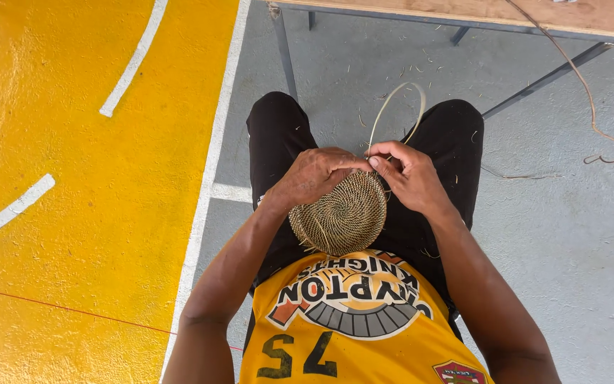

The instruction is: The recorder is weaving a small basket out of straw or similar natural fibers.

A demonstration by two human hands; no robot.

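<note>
Underfoot, the floor splits in two: a yellow painted area (87,178) with white lines (135,60) on the left, and bare grey concrete (563,213) on the right, strewn with small bits of fibre. Across the top edge runs a wooden table (506,13) on thin metal legs (284,57), standing just beyond the person's knees. A brown cord (583,85) hangs from it and curls onto the concrete, well apart from the hands.

Below that, the person sits in black trousers (278,131) and a yellow jersey (364,334). A round woven disc (339,217), coiled from tan fibre, rests over the lap between the two forearms, tilted toward the camera.

The left hand (314,174) lies over the disc's upper left rim, fingers curled and clamped on its edge, hiding that part of the weave. The right hand (410,174) meets it at the top of the rim, thumb and fingers pinched together on a pale thin strand (399,99) that loops up over the right knee and back down behind the hand.
</note>
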